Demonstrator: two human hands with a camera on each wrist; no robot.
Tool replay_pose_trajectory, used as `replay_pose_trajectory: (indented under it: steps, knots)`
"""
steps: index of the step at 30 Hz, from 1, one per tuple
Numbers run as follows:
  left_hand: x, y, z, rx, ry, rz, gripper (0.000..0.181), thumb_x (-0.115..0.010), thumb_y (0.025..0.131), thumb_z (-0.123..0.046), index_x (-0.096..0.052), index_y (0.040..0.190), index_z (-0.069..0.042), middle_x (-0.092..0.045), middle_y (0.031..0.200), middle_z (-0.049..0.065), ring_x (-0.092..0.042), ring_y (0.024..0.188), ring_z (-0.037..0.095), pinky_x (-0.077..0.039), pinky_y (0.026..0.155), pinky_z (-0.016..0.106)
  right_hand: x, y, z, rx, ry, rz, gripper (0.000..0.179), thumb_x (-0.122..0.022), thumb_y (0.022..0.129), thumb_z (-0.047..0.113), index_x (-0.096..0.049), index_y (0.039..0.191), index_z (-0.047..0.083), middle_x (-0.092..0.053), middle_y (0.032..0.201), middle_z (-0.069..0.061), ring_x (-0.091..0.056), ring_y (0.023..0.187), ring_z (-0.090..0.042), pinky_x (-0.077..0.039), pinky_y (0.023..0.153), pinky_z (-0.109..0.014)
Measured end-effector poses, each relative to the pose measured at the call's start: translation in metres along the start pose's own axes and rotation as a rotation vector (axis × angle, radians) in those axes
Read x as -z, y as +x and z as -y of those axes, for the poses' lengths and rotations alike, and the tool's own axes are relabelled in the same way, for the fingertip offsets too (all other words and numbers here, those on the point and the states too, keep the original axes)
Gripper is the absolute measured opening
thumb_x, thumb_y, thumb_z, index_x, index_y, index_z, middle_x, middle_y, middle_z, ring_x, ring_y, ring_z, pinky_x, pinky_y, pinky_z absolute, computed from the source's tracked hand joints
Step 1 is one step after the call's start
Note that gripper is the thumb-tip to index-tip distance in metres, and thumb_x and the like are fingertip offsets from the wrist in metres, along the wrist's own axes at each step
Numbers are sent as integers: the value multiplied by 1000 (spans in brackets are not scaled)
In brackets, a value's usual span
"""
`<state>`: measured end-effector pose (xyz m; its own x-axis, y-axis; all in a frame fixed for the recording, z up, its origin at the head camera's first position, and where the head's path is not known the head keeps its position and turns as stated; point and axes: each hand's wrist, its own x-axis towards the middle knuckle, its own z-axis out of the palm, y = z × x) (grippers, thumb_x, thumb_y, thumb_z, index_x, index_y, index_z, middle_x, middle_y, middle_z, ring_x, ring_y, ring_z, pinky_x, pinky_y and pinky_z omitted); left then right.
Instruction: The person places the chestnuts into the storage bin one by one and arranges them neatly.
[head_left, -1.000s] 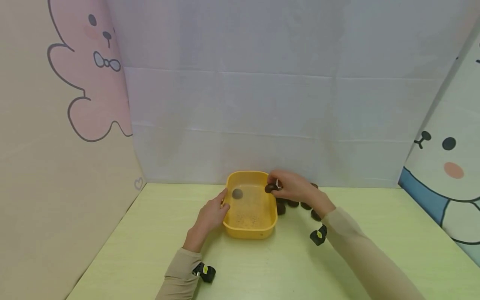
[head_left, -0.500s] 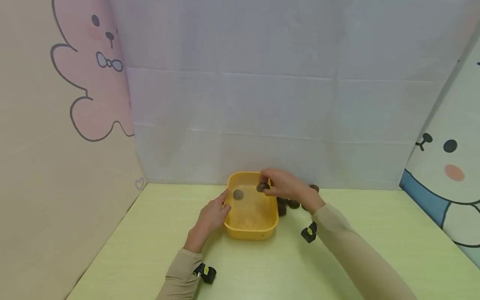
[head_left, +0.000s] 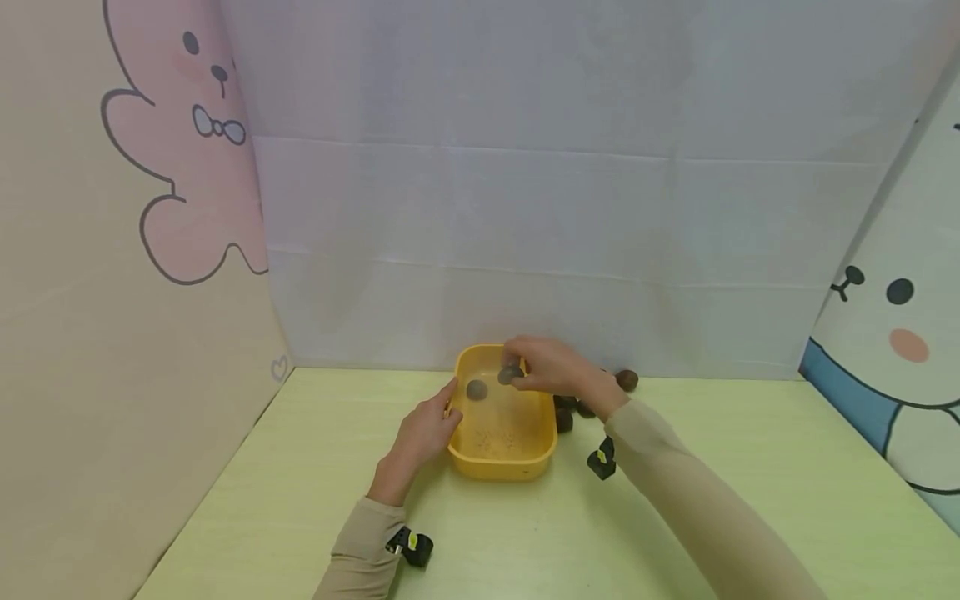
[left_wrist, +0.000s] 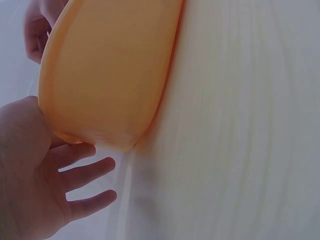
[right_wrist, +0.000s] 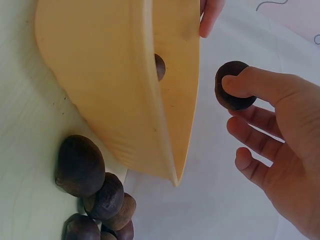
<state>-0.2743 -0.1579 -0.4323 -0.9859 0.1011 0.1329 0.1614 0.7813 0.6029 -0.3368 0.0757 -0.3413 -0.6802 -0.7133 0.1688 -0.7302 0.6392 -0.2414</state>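
Note:
A yellow plastic basin [head_left: 501, 470] stands on the table near the back wall, with one chestnut [head_left: 476, 390] lying inside it. At the basin's left side, my left hand [head_left: 418, 435] holds the rim, thumb over the edge and the other fingers outside. In the left wrist view its lower fingers [left_wrist: 87, 175] stretch out below the basin wall. My right hand [head_left: 557, 367] is over the far part of the basin. It pinches a dark brown chestnut [right_wrist: 232, 103] between thumb and fingers, above rim height, while its other fingers are loosely bent.
Several more chestnuts [right_wrist: 80, 166] lie heaped on the table against the basin's right side. One chestnut [head_left: 627, 380] sits farther right, by the back wall. White cloth [head_left: 480, 208] hangs behind the pale table [head_left: 300, 500], and printed panels stand at both sides.
My right hand has carried the chestnut leftward from the basin's right rim to over its inside. The left hand stays at the left rim.

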Motion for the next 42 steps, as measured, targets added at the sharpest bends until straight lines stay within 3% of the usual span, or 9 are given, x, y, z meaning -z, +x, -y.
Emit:
replay_pose_trajectory:
  steps: [8, 18, 25, 32, 38, 42]
  knots:
    - [-2, 0, 1, -1, -7, -2, 59, -49, 96, -21, -38, 154, -12, -67, 115, 13, -37, 51, 14, -32, 49, 29, -8, 13, 1, 32, -21, 19, 16, -70, 86, 16, -67, 102, 14, -66, 98, 1, -63, 91, -19, -52, 82, -33]
    - [-1, 1, 2, 4, -12, -5, 59, -49, 97, -22, -38, 154, -14, -66, 106, 10, -38, 51, 14, -33, 49, 29, -15, 30, 2, 73, -43, 0, 12, -71, 88, 18, -66, 98, 15, -66, 94, 2, -64, 89, -19, -52, 81, -33]
    - [-2, 2, 2, -2, -4, 3, 59, -48, 97, -21, -38, 154, -13, -55, 76, 4, -37, 51, 13, -32, 49, 28, -18, 42, 5, 78, -53, 23, 12, -71, 89, 20, -67, 99, 14, -67, 96, 0, -63, 88, -19, -52, 82, -32]
    - [0, 1, 1, -11, -15, -2, 60, -48, 96, -20, -37, 155, -13, -68, 111, 13, -35, 49, 13, -31, 48, 28, -20, 56, 9, 94, -29, 60, 14, -70, 89, 19, -67, 101, 11, -68, 98, -2, -64, 93, -24, -51, 85, -34]
    - [0, 0, 0, -8, -34, -1, 60, -48, 96, -20, -37, 154, -11, -68, 120, 17, -35, 49, 13, -32, 48, 28, -23, 66, 8, 102, -35, 92, 17, -72, 89, 21, -68, 101, 10, -69, 98, -3, -64, 93, -23, -51, 84, -35]
    - [1, -1, -1, -13, -26, 1, 61, -48, 96, -19, -36, 155, -14, -67, 93, 15, -36, 50, 13, -31, 48, 29, -28, 70, 8, 89, -45, 125, 13, -72, 88, 21, -69, 99, 15, -69, 96, 1, -61, 89, -16, -51, 83, -33]
